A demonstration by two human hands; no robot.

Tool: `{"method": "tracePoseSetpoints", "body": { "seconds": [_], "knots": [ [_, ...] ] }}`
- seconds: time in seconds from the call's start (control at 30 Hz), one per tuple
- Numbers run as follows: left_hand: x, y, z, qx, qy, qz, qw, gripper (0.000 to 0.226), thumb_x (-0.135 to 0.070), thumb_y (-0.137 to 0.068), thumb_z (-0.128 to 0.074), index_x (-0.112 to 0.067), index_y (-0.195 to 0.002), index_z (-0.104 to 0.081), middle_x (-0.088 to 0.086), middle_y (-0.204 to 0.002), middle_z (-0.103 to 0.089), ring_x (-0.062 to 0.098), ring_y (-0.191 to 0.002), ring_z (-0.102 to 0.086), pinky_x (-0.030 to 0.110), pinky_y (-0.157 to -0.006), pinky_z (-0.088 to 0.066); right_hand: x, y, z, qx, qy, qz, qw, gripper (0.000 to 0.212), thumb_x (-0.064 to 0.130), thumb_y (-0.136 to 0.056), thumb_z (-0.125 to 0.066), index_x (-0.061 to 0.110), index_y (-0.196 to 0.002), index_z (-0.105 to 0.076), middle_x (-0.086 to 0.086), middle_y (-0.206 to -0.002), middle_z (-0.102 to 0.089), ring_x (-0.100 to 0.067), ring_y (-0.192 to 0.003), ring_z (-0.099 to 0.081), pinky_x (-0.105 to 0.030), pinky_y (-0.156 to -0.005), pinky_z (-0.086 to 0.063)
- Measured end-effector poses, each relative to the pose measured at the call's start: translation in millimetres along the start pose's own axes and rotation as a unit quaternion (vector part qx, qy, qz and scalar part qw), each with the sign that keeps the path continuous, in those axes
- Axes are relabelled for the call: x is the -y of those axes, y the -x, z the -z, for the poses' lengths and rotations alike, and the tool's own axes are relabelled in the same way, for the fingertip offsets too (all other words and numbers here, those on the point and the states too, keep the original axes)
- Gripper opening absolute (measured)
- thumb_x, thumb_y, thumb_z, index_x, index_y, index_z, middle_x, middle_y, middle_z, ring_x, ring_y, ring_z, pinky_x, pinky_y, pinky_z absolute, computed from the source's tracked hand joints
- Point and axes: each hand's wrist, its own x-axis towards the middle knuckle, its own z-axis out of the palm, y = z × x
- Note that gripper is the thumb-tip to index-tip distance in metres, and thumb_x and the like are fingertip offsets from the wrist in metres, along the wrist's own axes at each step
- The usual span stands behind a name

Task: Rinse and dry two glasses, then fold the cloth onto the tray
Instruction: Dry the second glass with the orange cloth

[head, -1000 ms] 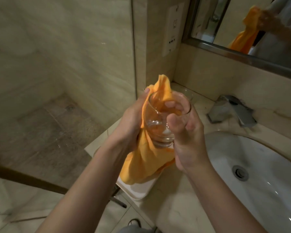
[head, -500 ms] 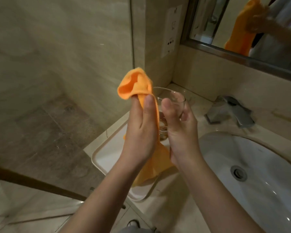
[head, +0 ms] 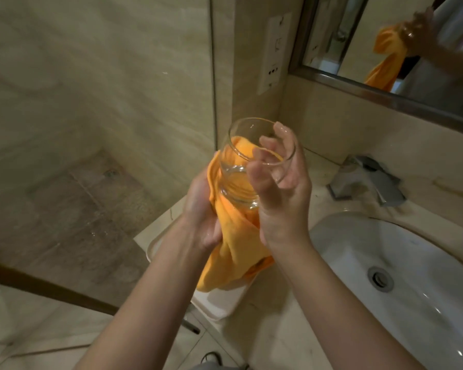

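Orange cloth (head: pixel 233 236) fills the left hand (head: pixel 202 213), which is closed around it and presses it against the left side and base of the glass (head: pixel 247 166), the loose tail hanging over the white tray (head: pixel 219 303). The glass is held above the tray between both hands, long axis tilted, mouth up and far. The right hand (head: pixel 281 198) pinches its rim, fingers curled. No readable writing shows.

No text, brand or number can be read anywhere. The white wall plate (head: pixel 274 53) at far right, left of the mirror (head: pixel 390 49), carries small marks, perhaps symbols, too blurred to make out.
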Motion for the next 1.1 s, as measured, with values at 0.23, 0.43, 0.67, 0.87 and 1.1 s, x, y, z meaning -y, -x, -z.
{"method": "tracePoseSetpoints", "body": {
  "seconds": [0.23,0.43,0.67,0.87,1.1],
  "knots": [
    [17,-6,16,-0.093,0.041,0.013,0.995,0.044,-0.044,-0.102,-0.029,-0.009,-0.123,-0.048,0.014,-0.104,-0.062,0.024,-0.095,-0.064,0.038,-0.089,-0.054,-30,-5,8,-0.019,0.032,0.005,0.999,0.076,0.062,-0.049,-0.076,0.036,-0.114,-0.049,0.008,-0.112,-0.058,-0.011,-0.116,-0.057,-0.027,-0.098,-0.046],
    [30,11,-5,-0.187,-0.177,-0.083,0.963,0.027,-0.031,-0.1,-0.04,-0.015,-0.094,-0.061,0.008,-0.075,-0.071,0.015,-0.063,-0.07,0.031,-0.063,-0.058,-34,-14,20,-0.036,0.127,-0.033,0.991,0.074,0.047,-0.058,-0.078,0.032,-0.123,-0.047,0.001,-0.126,-0.054,-0.003,-0.114,-0.055,-0.02,-0.093,-0.047],
    [18,0,2,-0.152,-0.385,-0.187,0.891,0.055,-0.06,-0.09,-0.034,-0.029,-0.135,-0.04,0.007,-0.127,-0.059,0.023,-0.115,-0.058,0.046,-0.099,-0.046,-38,8,24,-0.028,0.055,-0.156,0.986,0.064,0.05,-0.056,-0.071,0.031,-0.114,-0.054,0.01,-0.103,-0.066,0.005,-0.089,-0.065,-0.014,-0.071,-0.052],
    [-6,-34,31,-0.208,-0.444,-0.151,0.859,0.034,-0.043,-0.096,-0.045,-0.017,-0.102,-0.065,0.011,-0.101,-0.07,0.024,-0.093,-0.067,0.044,-0.089,-0.053,-37,21,38,-0.016,0.022,-0.203,0.979,0.084,0.07,-0.034,-0.079,0.03,-0.106,-0.061,0.007,-0.103,-0.069,-0.014,-0.104,-0.064,-0.03,-0.088,-0.052],
    [-2,-53,86,-0.262,-0.833,0.052,0.484,0.055,-0.049,-0.091,-0.047,-0.002,-0.119,-0.052,0.021,-0.126,-0.054,0.036,-0.114,-0.051,0.044,-0.095,-0.044,-24,29,64,-0.082,0.028,-0.185,0.979,0.084,0.075,-0.032,-0.076,0.036,-0.105,-0.059,-0.005,-0.112,-0.065,-0.019,-0.109,-0.062,-0.045,-0.099,-0.046]
  ]
}}
